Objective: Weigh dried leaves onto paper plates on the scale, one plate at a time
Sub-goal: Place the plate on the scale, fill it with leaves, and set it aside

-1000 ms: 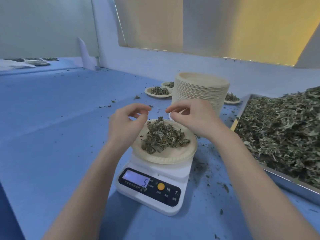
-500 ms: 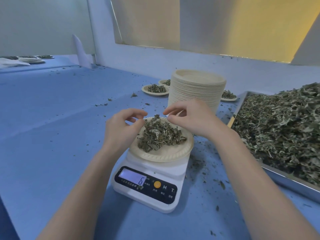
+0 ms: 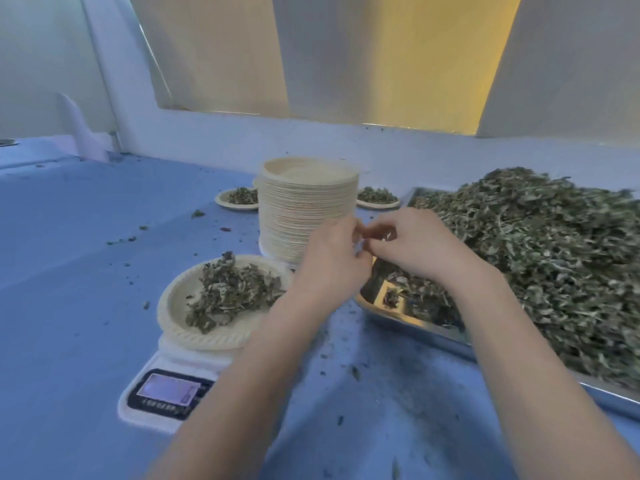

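Note:
A paper plate (image 3: 180, 317) with a heap of dried leaves (image 3: 232, 292) sits on the white digital scale (image 3: 166, 400) at the lower left; its display is too blurred to read. My left hand (image 3: 332, 261) and my right hand (image 3: 419, 247) meet fingertip to fingertip to the right of the plate. They are above the near left corner of the metal tray (image 3: 412, 322). Both have curled fingers and pinch a small dark bit of dried leaf (image 3: 381, 234) between them. The tray carries a big pile of loose dried leaves (image 3: 540, 258).
A tall stack of empty paper plates (image 3: 308, 206) stands just behind my hands. Filled plates lie behind it on the left (image 3: 237, 199) and right (image 3: 377, 199). Leaf crumbs are scattered on the blue table (image 3: 79, 271). A white wall runs along the back.
Both hands left the space above the plate on the scale and moved right, coming together over the tray's corner. My head turned right, so the scale now sits lower left.

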The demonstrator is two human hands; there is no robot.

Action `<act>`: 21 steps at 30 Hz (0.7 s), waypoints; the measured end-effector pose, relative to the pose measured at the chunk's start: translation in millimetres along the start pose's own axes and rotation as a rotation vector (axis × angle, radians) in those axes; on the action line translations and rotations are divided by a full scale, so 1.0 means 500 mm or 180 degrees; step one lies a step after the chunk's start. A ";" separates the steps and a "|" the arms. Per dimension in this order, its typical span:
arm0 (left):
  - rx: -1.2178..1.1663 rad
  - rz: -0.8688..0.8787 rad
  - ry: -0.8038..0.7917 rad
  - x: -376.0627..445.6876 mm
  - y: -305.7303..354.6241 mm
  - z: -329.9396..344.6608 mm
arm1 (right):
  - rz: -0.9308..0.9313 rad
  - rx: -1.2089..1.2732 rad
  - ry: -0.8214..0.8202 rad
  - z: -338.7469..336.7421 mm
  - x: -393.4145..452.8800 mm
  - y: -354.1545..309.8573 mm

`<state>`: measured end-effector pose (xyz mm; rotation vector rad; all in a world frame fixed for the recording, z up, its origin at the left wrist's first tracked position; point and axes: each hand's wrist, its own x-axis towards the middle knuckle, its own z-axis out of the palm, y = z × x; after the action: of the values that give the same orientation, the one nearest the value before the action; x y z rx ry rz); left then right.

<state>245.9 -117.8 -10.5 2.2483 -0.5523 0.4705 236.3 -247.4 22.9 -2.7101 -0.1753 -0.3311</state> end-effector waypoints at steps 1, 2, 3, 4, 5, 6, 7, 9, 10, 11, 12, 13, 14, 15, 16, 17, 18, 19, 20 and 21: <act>-0.0018 -0.0018 -0.0179 0.005 0.015 0.029 | 0.0122 -0.0129 -0.0061 -0.007 -0.007 0.032; -0.0001 -0.0054 -0.0388 0.009 0.028 0.058 | 0.0236 -0.0251 -0.0144 -0.010 -0.011 0.063; 0.0035 -0.0107 -0.0609 0.014 0.038 0.084 | 0.0340 -0.0368 -0.0253 -0.010 -0.013 0.092; 0.0109 -0.0170 -0.0823 0.020 0.046 0.109 | 0.0447 -0.0494 -0.0380 -0.008 -0.013 0.120; 0.0249 -0.0233 -0.1020 0.027 0.051 0.132 | 0.0552 -0.0617 -0.0502 -0.003 -0.012 0.144; 0.0435 -0.0303 -0.1219 0.035 0.054 0.152 | 0.0663 -0.0695 -0.0600 0.004 -0.011 0.165; 0.0611 -0.0384 -0.1426 0.043 0.056 0.169 | 0.0755 -0.0717 -0.0664 0.013 -0.008 0.184; 0.0878 -0.0533 -0.1772 0.058 0.059 0.194 | 0.0823 -0.0740 -0.0749 0.035 -0.001 0.214; 0.0963 -0.0577 -0.1873 0.064 0.060 0.202 | 0.0804 -0.0769 -0.0830 0.046 0.003 0.222; 0.0991 -0.0598 -0.1921 0.069 0.061 0.208 | 0.0764 -0.0807 -0.0935 0.056 0.007 0.227; 0.0958 -0.0602 -0.1936 0.073 0.062 0.212 | 0.0715 -0.0839 -0.1048 0.062 0.009 0.228; 0.0870 -0.0598 -0.1939 0.075 0.062 0.215 | 0.0668 -0.0833 -0.1153 0.064 0.010 0.225; 0.0736 -0.0605 -0.1937 0.073 0.063 0.217 | 0.0635 -0.0760 -0.1235 0.062 0.010 0.222; 0.0586 -0.0624 -0.1917 0.070 0.063 0.218 | 0.0617 -0.0623 -0.1283 0.056 0.008 0.220; 0.0474 -0.0645 -0.1874 0.067 0.064 0.217 | 0.0611 -0.0437 -0.1289 0.048 0.005 0.220; 0.0439 -0.0661 -0.1842 0.065 0.065 0.215 | 0.0617 -0.0231 -0.1255 0.039 0.002 0.222; 0.0496 -0.0670 -0.1840 0.066 0.066 0.211 | 0.0640 -0.0041 -0.1218 0.030 -0.002 0.224; 0.0664 -0.0685 -0.1843 0.067 0.067 0.206 | 0.0688 0.0084 -0.1221 0.023 -0.006 0.225; 0.0896 -0.0714 -0.1832 0.068 0.068 0.199 | 0.0782 0.0120 -0.1265 0.018 -0.010 0.224; 0.1099 -0.0764 -0.1848 0.069 0.070 0.193 | 0.0929 0.0034 -0.1332 0.015 -0.013 0.222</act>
<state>272.1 -220.0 -35.3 2.7501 -0.5005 -0.2439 250.4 -346.1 -27.2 -2.7091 0.1033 0.3221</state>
